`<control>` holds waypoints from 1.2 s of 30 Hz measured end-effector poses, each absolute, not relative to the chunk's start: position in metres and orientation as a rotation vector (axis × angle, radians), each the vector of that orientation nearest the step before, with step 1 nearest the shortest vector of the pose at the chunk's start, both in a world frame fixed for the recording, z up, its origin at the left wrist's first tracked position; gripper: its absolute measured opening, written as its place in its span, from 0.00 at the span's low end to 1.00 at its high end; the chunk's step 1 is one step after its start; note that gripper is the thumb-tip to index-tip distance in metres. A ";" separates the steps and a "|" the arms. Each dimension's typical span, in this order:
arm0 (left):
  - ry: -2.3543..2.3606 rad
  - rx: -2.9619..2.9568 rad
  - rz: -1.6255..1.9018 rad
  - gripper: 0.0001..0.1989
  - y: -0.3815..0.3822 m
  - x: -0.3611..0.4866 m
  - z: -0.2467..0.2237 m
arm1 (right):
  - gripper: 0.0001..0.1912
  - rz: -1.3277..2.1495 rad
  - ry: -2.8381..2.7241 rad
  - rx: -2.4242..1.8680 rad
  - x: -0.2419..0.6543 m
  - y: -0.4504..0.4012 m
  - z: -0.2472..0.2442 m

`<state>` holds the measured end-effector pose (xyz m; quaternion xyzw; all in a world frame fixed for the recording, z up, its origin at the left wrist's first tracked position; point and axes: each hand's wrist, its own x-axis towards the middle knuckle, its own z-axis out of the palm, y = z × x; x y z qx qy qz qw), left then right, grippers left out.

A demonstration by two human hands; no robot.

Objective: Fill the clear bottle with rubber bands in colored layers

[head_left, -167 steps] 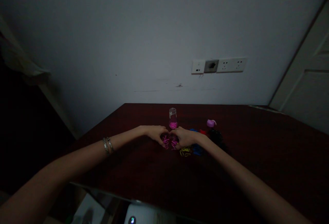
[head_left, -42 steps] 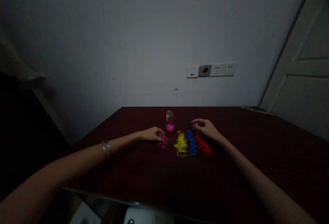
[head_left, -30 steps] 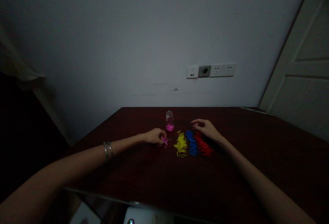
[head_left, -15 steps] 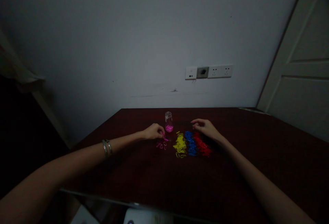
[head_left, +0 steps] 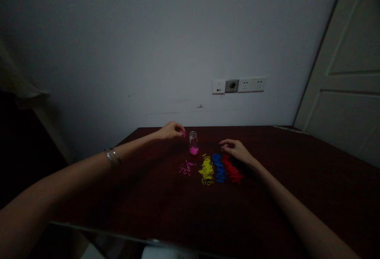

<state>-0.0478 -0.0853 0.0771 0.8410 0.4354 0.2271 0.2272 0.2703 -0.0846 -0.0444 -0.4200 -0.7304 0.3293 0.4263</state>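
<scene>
My left hand [head_left: 173,130] pinches a few pink rubber bands [head_left: 184,134], raised just left of the mouth of a small clear jar [head_left: 193,139]. The jar stands upright without a lid, with pink bands [head_left: 194,151] at its bottom. Several loose pink rubber bands [head_left: 186,168] lie on the table in front of it. My right hand [head_left: 236,149] hovers or rests behind the red pile, its index finger stretched forward and apart from the loosely bent others; nothing shows in it. Nearby are heaps of yellow rubber bands [head_left: 207,168], blue rubber bands [head_left: 219,168] and red rubber bands [head_left: 232,168].
The dark reddish table [head_left: 166,203] meets a pale wall [head_left: 133,53] at the back. A row of sockets [head_left: 239,85] is set in the wall. A panelled door [head_left: 350,80] stands at the right. Below the front edge, a white object [head_left: 169,252] partly shows.
My left hand has lifted from the loose pink rubber bands and moved up and slightly left beside the jar's mouth, carrying some. The right hand has hardly moved.
</scene>
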 end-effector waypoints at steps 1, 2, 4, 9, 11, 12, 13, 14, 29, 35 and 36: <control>1.197 2.315 0.660 0.09 -0.083 -0.046 0.084 | 0.16 0.823 -1.827 -1.049 0.271 -0.084 -0.045; 1.192 2.319 0.688 0.09 -0.081 -0.045 0.091 | 0.16 0.822 -1.828 -1.050 0.271 -0.083 -0.046; 1.182 2.333 0.727 0.10 -0.077 -0.040 0.100 | 0.16 0.814 -1.825 -1.058 0.271 -0.083 -0.047; 1.156 2.320 0.718 0.10 -0.064 -0.027 0.096 | 0.16 0.797 -1.822 -1.060 0.270 -0.083 -0.048; 1.143 2.317 0.681 0.09 -0.059 -0.022 0.089 | 0.16 0.796 -1.826 -1.067 0.270 -0.082 -0.049; 1.136 2.320 0.662 0.09 -0.057 -0.020 0.086 | 0.16 0.797 -1.828 -1.071 0.270 -0.082 -0.049; 1.131 2.325 0.646 0.09 -0.055 -0.018 0.083 | 0.16 0.798 -1.830 -1.073 0.270 -0.081 -0.049; 1.126 2.331 0.631 0.09 -0.054 -0.016 0.081 | 0.16 0.798 -1.831 -1.073 0.270 -0.081 -0.049; 1.162 2.373 0.616 0.11 -0.034 -0.015 0.075 | 0.14 0.667 -1.833 -1.129 0.268 -0.084 -0.048; 1.169 2.363 0.618 0.11 -0.033 -0.012 0.071 | 0.14 0.669 -1.830 -1.132 0.267 -0.084 -0.048; 1.170 2.358 0.619 0.11 -0.033 -0.013 0.071 | 0.14 0.668 -1.831 -1.133 0.267 -0.084 -0.048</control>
